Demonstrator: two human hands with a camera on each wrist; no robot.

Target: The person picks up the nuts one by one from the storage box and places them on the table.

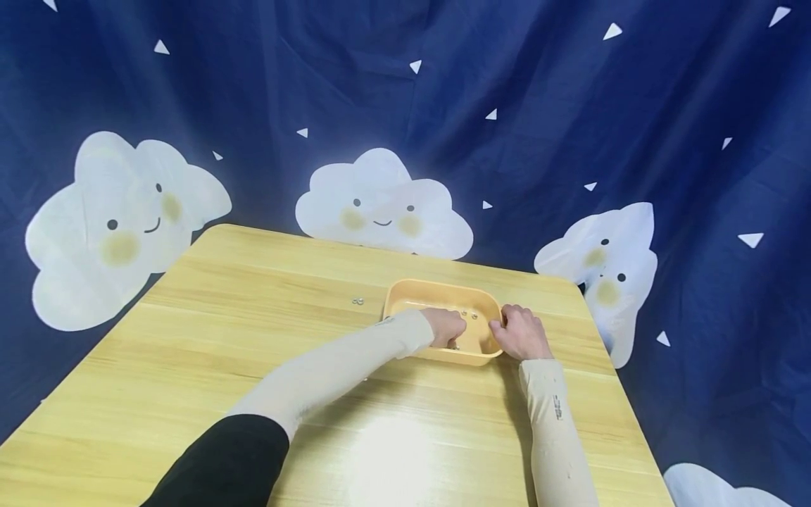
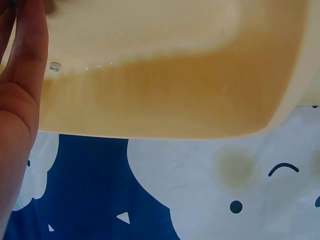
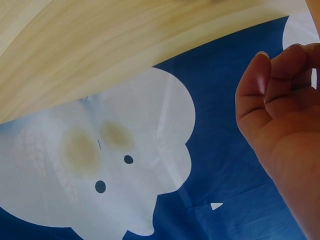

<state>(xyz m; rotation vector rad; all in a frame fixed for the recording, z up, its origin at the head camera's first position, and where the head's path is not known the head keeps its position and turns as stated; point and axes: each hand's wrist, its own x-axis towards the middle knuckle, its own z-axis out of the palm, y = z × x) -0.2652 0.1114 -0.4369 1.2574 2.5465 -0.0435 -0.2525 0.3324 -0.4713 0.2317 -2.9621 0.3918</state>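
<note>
head view: i see the left hand (image 1: 447, 327) down inside the yellow tray (image 1: 431, 290), small shiny pieces (image 1: 474, 316) beside and beyond its fingers; i cannot tell whether those fingers pinch anything. the right hand (image 1: 522, 334) grips the tray's end; two more pieces (image 1: 357, 301) lie on the surface (image 1: 272, 317) left of the left fingers. left wrist: one piece (image 2: 55, 66) just beside the fingers. right wrist: curled fingers before a blue curtain (image 3: 215, 145).
</note>
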